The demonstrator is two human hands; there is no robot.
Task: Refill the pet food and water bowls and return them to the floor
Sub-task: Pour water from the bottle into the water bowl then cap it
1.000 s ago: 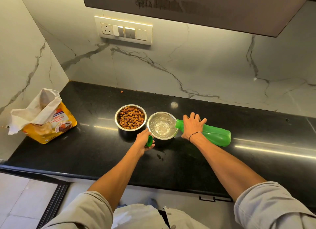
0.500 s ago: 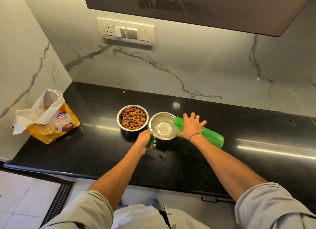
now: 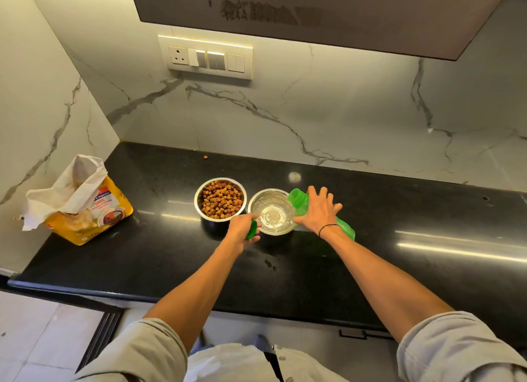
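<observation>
Bottle just got tipped back up off the water bowl mid-counter, right hand wrapped round it, left hand pinching the cap, so pouring looks done.

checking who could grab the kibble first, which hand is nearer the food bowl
Left. The left hand, holding the green cap, sits just below the food bowl at its near rim. The right hand grips the green bottle beyond the water bowl.
</observation>
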